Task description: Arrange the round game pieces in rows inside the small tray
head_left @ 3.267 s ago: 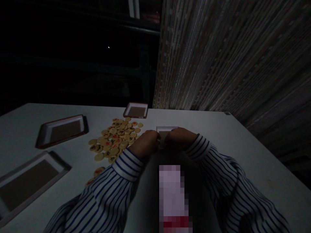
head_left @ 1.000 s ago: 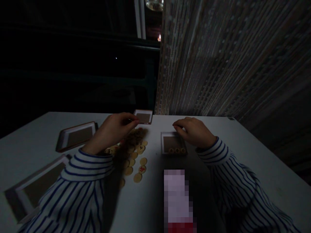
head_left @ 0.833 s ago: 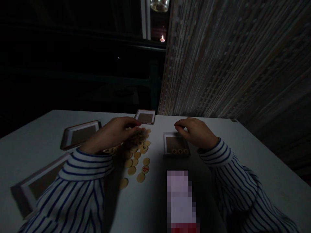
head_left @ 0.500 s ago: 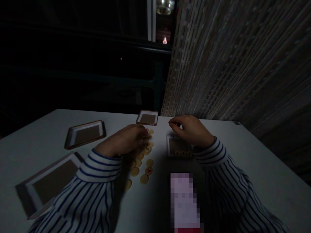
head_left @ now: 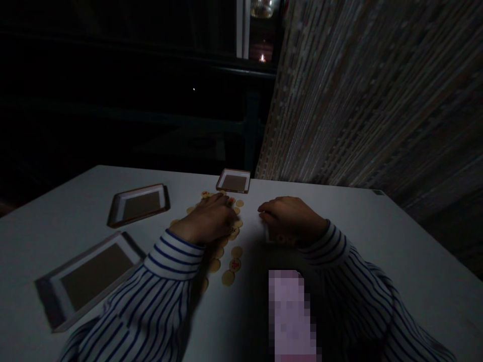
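- Left hand (head_left: 209,218): palm down, fingers curled over round pieces (head_left: 234,230); whether it grips one, I cannot tell.
- Right hand (head_left: 291,217): fingers bent, thumb and forefinger tips close together, above a small tray (head_left: 267,234); whether it holds anything is unclear. Lifting it aside would probably uncover the tray.
- Round pieces: strewn mid-table (head_left: 377,276), up towards the far edge. Pinching single rims lightly should keep neighbours from scattering.
- Outward: far tray (head_left: 234,182) near the far edge; brown-rimmed tray (head_left: 139,203) and pale-rimmed tray (head_left: 94,276) towards the left edge.
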The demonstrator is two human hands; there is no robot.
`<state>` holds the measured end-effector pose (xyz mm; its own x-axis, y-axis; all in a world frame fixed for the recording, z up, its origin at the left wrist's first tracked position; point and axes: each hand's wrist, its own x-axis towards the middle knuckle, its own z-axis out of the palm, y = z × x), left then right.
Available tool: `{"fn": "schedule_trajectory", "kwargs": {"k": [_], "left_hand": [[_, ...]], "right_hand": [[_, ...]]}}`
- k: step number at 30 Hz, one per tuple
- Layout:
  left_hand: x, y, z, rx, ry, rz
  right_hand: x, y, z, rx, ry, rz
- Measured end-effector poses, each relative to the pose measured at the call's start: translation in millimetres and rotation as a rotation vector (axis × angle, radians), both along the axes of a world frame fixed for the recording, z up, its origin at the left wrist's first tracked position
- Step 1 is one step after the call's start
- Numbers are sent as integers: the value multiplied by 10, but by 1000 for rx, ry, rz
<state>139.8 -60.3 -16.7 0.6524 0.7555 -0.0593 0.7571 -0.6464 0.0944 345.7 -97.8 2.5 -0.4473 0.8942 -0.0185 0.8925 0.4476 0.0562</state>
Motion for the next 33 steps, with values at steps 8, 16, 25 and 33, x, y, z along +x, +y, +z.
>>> {"fn": "schedule_trajectory", "kwargs": {"k": [8,16,25,33], "left_hand": [[34,39,-183,7,30,-36],[62,24,-177,-9,39,-65],[70,30,-173,1,40,-76],[90,-6,-142,-17,17,-62]], "right_hand": [[31,-8,-19,14,0,-2],[51,-13,6,26,4,-6],[69,0,4,13,20,-11],[71,-12,19,5,17,-10]]}}
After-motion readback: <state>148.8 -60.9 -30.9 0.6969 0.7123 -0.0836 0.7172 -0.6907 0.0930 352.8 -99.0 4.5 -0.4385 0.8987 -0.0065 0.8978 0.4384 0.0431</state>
